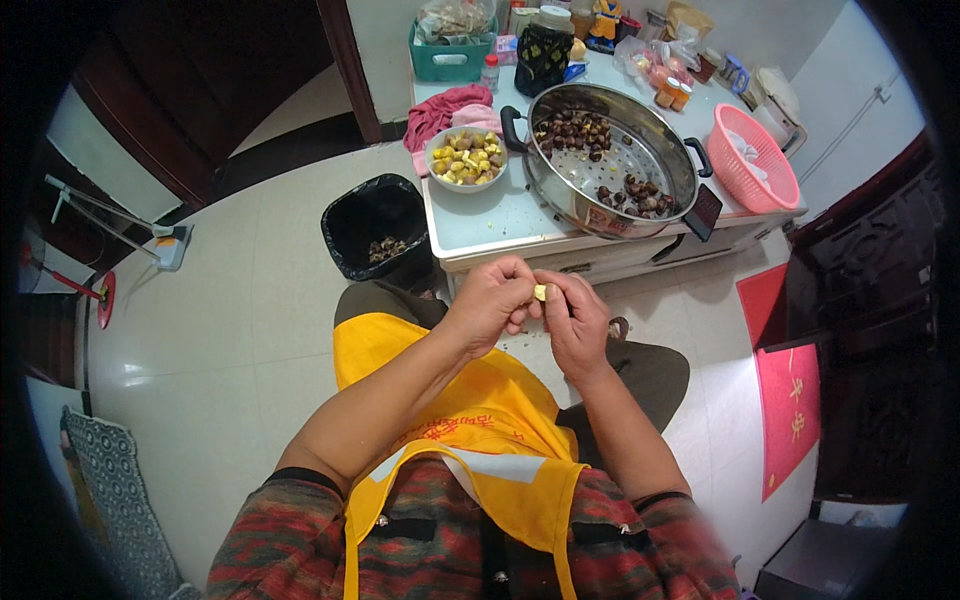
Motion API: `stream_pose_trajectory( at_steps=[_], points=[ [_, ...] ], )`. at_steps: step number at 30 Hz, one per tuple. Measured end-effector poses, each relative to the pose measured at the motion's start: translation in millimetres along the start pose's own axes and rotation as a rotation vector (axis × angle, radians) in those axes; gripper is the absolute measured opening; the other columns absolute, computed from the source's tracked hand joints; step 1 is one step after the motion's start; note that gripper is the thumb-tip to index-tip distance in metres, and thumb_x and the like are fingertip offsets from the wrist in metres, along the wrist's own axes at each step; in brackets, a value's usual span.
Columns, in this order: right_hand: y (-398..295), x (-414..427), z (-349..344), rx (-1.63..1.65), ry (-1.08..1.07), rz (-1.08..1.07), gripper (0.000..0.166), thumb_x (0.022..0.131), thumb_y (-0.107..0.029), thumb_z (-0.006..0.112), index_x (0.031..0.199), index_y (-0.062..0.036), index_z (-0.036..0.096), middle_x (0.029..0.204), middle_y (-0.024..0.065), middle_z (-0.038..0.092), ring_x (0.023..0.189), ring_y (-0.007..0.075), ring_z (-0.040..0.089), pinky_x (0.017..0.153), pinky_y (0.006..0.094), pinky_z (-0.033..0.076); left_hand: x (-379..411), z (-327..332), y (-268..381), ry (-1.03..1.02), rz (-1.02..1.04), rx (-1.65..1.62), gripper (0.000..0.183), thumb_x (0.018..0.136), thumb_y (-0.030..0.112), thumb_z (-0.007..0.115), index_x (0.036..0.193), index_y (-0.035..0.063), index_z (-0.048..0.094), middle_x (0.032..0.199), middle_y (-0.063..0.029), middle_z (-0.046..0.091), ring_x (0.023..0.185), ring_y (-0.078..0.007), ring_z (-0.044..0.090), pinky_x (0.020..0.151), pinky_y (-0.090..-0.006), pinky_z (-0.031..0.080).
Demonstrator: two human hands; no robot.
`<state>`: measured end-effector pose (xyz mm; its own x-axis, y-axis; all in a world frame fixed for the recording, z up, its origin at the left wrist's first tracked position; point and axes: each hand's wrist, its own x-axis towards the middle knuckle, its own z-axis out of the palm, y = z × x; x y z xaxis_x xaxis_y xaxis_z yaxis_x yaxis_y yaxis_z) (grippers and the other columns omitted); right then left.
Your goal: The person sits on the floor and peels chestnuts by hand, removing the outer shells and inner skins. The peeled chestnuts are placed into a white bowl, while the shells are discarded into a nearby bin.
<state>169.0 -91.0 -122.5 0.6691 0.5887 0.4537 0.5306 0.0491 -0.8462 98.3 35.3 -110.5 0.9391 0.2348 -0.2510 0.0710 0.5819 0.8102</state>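
Between my fingertips is a small pale-yellow chestnut kernel point(541, 292). My right hand point(576, 319) pinches it between thumb and fingers. My left hand point(495, 300) is curled up against it, its fingers bent; whether they hold a bit of shell is hidden. Both hands are above my lap, in front of the table edge. Beyond them a white bowl point(466, 187) is heaped with peeled yellow chestnuts point(469, 157). To its right stands a wide steel steamer pot point(600, 169) with black handles, holding brown unpeeled chestnuts point(574, 133) in two clusters on its perforated bottom.
A black-lined bin point(349, 247) with shell scraps stands left of the table point(480, 225). A pink plastic basket point(765, 180) and a phone point(703, 214) lie right of the pot. Behind are pink cloths point(450, 112), a green basket point(450, 64) and a large jar point(544, 56).
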Motion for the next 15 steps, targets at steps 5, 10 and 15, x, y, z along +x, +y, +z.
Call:
stream_pose_trajectory(
  at_steps=[5,10,15],
  points=[
    [3.9,1.1,2.9,0.016,-0.005,0.013,0.014,0.087,-0.005,0.052,0.098,0.0000,0.060,0.081,0.0105,0.060,0.068,0.0181,0.057,0.062,0.0274,0.045,1.8,-3.2,0.0,-0.029,0.073,0.168,0.002,0.080,0.005,0.051,0.080,0.0056,0.050,0.063,-0.0040,0.055,0.042,-0.0057,0.043,0.037,-0.0179,0.034],
    [1.3,8.5,-1.8,-0.036,-0.112,-0.022,0.018,0.085,-0.006,0.056,0.102,-0.0009,0.059,0.081,0.0105,0.059,0.068,0.0181,0.056,0.062,0.0284,0.045,3.9,-8.5,4.9,0.007,-0.010,0.144,0.004,0.080,0.007,0.052,0.079,0.0048,0.049,0.063,-0.0036,0.055,0.044,-0.0059,0.045,0.038,-0.0186,0.036],
    [-5.1,19.6,-17.8,-0.180,-0.360,-0.048,0.027,0.081,-0.007,0.060,0.107,-0.0020,0.057,0.080,0.0117,0.056,0.067,0.0220,0.056,0.062,0.0303,0.046,4.1,-13.4,9.4,-0.007,-0.095,0.182,0.005,0.079,0.008,0.053,0.078,0.0053,0.049,0.062,-0.0025,0.053,0.042,-0.0050,0.041,0.036,-0.0182,0.032]
  ],
)
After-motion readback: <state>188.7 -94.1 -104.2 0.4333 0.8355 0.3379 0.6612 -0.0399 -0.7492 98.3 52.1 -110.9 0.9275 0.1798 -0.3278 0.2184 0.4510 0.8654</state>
